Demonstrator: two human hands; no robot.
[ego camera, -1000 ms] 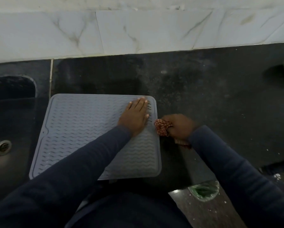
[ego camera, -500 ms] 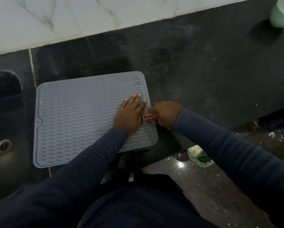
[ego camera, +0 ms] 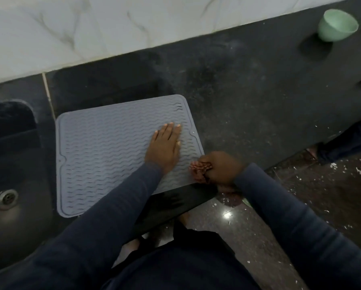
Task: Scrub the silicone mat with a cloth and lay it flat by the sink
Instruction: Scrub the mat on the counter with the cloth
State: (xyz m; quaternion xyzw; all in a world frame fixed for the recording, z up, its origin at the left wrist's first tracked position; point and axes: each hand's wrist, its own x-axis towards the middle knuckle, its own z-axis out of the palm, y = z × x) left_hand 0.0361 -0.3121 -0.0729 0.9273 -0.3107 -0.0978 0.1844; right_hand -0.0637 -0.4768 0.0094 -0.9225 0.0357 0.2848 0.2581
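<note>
On the mat (ego camera: 104,155), left hand (ego camera: 164,147) flat, fingers straight; at its edge, right hand (ego camera: 221,168) tight around cloth (ego camera: 198,169).

Just left of where the right hand (ego camera: 221,169) grips the cloth (ego camera: 199,172), the left hand (ego camera: 164,146) lies flat on the mat (ego camera: 104,155), barring that side. Beyond and right of the grip, open counter (ego camera: 259,97) stretches to a green bowl (ego camera: 337,25) well away; the counter's edge runs just nearer than the grip.
</note>
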